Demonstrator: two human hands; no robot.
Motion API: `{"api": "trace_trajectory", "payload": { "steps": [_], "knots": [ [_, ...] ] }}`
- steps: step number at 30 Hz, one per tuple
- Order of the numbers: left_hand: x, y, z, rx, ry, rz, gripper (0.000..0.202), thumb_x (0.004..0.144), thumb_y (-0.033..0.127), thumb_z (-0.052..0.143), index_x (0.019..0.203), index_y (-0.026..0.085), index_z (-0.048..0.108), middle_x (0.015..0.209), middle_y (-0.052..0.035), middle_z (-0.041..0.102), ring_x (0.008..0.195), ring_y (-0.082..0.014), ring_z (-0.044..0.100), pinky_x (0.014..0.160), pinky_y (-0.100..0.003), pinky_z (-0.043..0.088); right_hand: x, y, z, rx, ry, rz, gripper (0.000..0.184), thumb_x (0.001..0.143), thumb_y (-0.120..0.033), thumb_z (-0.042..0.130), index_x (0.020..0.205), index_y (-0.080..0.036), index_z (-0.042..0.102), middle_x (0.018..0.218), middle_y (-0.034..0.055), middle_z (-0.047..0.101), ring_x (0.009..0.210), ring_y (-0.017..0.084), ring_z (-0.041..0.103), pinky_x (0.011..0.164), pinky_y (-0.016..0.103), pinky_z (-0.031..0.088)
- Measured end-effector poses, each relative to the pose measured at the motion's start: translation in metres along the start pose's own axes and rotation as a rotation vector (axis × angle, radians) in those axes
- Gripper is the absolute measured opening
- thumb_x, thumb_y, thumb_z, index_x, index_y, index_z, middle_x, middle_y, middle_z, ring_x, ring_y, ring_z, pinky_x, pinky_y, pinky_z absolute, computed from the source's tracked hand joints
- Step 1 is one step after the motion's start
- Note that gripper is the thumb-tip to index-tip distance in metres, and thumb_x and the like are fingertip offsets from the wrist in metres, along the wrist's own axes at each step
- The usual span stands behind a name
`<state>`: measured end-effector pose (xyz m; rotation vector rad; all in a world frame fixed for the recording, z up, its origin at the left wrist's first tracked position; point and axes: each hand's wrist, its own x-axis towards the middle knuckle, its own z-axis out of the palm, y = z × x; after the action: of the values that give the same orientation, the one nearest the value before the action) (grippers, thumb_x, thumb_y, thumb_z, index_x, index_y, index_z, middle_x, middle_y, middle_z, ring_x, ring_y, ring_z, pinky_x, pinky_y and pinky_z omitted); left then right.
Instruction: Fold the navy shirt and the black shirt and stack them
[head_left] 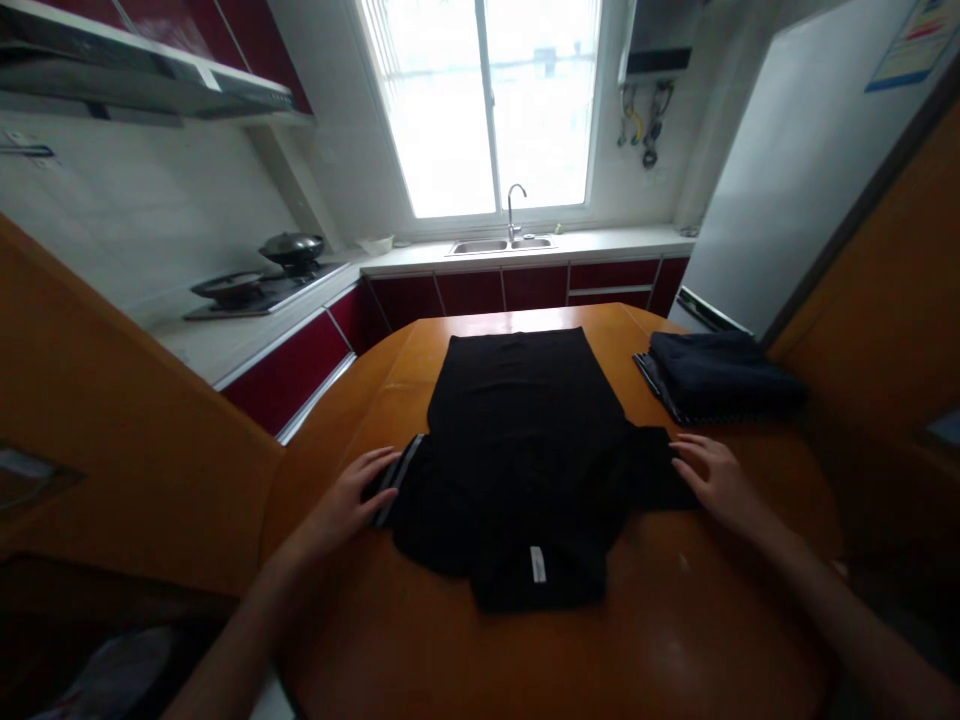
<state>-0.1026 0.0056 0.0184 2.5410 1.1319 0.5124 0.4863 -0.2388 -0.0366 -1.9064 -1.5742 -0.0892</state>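
Note:
A black short-sleeved shirt (529,430) lies spread flat on the wooden table (600,660), its collar end towards me and its hem at the far side. A small white label shows near the collar. On the left, my left hand (360,490) rests at the sleeve cuff with pale stripes, thumb and fingers apart. My right hand (716,480) touches the outer edge of the other sleeve, fingers stretched out and parted. Neither hand visibly grips the cloth.
A folded dark cloth stack (724,375) lies on the table's right side. Beyond the table are a sink (480,246), a white counter, and a stove (277,290) with two pans. Wooden panels stand close on both sides; a refrigerator (795,150) is at right.

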Motion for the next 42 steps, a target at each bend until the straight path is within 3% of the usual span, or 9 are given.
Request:
{"api": "trace_trajectory", "payload": {
  "steps": [5, 11, 17, 21, 26, 31, 35, 40, 42],
  "knots": [
    [-0.048, -0.002, 0.008, 0.010, -0.030, 0.069, 0.042, 0.092, 0.054, 0.058, 0.125, 0.030, 0.069, 0.136, -0.0075, 0.060, 0.124, -0.0273, 0.059, 0.109, -0.043, 0.049, -0.049, -0.009, -0.020, -0.050, -0.092, -0.121, 0.030, 0.093, -0.043, 0.058, 0.116, -0.028, 0.072, 0.125, 0.0109, 0.066, 0.117, 0.031, 0.060, 0.099, 0.050, 0.050],
    [-0.041, 0.007, 0.015, 0.144, 0.063, 0.116, 0.033, 0.096, 0.050, 0.048, 0.095, 0.028, 0.073, 0.106, -0.0067, 0.069, 0.103, -0.0267, 0.064, 0.096, -0.042, 0.054, -0.030, -0.005, -0.032, -0.258, -0.127, -0.253, 0.029, 0.097, -0.027, 0.046, 0.098, -0.024, 0.075, 0.102, 0.0114, 0.071, 0.098, 0.029, 0.062, 0.089, 0.046, 0.048],
    [-0.040, 0.004, 0.010, 0.270, 0.177, 0.036, 0.030, 0.096, 0.040, 0.042, 0.091, 0.026, 0.069, 0.108, -0.0093, 0.069, 0.105, -0.0292, 0.062, 0.097, -0.046, 0.050, -0.011, 0.021, -0.049, -0.397, -0.042, -0.091, 0.034, 0.089, -0.016, 0.046, 0.099, -0.022, 0.077, 0.115, 0.0151, 0.070, 0.107, 0.033, 0.060, 0.092, 0.050, 0.046],
    [-0.047, 0.020, 0.016, 0.213, 0.194, 0.045, 0.032, 0.096, 0.032, 0.041, 0.113, 0.025, 0.067, 0.126, -0.0109, 0.063, 0.118, -0.0288, 0.058, 0.107, -0.047, 0.046, -0.020, -0.005, -0.038, -0.368, 0.051, -0.009, 0.040, 0.085, -0.012, 0.045, 0.110, -0.020, 0.075, 0.126, 0.0174, 0.065, 0.116, 0.036, 0.057, 0.095, 0.053, 0.047],
    [-0.062, 0.095, 0.037, 0.089, -0.046, 0.299, 0.042, 0.097, 0.028, 0.053, 0.139, 0.030, 0.055, 0.140, -0.0085, 0.055, 0.133, -0.0262, 0.049, 0.114, -0.045, 0.042, -0.048, -0.072, -0.024, -0.053, -0.197, -0.350, 0.031, 0.091, -0.026, 0.057, 0.120, -0.028, 0.070, 0.129, 0.0100, 0.063, 0.123, 0.030, 0.055, 0.105, 0.049, 0.045],
    [-0.057, 0.154, 0.065, 0.063, -0.159, 0.469, 0.022, 0.100, 0.030, 0.055, 0.117, 0.027, 0.069, 0.112, -0.0088, 0.067, 0.108, -0.0238, 0.061, 0.098, -0.042, 0.053, -0.066, -0.111, -0.007, 0.056, -0.305, -0.478, 0.019, 0.095, -0.027, 0.059, 0.109, -0.027, 0.072, 0.115, 0.0085, 0.068, 0.114, 0.027, 0.058, 0.099, 0.048, 0.047],
    [-0.054, 0.164, 0.063, 0.002, -0.198, 0.448, 0.031, 0.105, 0.027, 0.040, 0.103, 0.025, 0.070, 0.100, -0.0087, 0.067, 0.095, -0.0207, 0.063, 0.087, -0.036, 0.054, -0.070, -0.121, -0.012, 0.089, -0.296, -0.475, 0.027, 0.101, -0.020, 0.045, 0.096, -0.024, 0.071, 0.099, 0.0080, 0.069, 0.100, 0.024, 0.060, 0.093, 0.044, 0.047],
    [-0.060, 0.164, 0.037, -0.277, -0.522, 0.373, 0.022, 0.103, 0.034, 0.051, 0.102, 0.027, 0.072, 0.097, -0.0030, 0.071, 0.090, -0.0169, 0.067, 0.083, -0.027, 0.053, -0.072, -0.133, -0.039, 0.258, -0.636, -0.426, 0.028, 0.102, -0.027, 0.048, 0.085, -0.024, 0.070, 0.088, 0.0046, 0.068, 0.083, 0.018, 0.063, 0.080, 0.034, 0.049],
    [-0.048, 0.168, 0.037, -0.331, -0.502, 0.330, 0.025, 0.103, 0.037, 0.050, 0.106, 0.027, 0.072, 0.100, -0.0030, 0.073, 0.093, -0.0169, 0.069, 0.086, -0.027, 0.053, -0.064, -0.144, -0.036, 0.321, -0.632, -0.358, 0.028, 0.103, -0.030, 0.048, 0.090, -0.023, 0.071, 0.091, 0.0051, 0.069, 0.085, 0.018, 0.064, 0.079, 0.032, 0.051]
  ]
}}
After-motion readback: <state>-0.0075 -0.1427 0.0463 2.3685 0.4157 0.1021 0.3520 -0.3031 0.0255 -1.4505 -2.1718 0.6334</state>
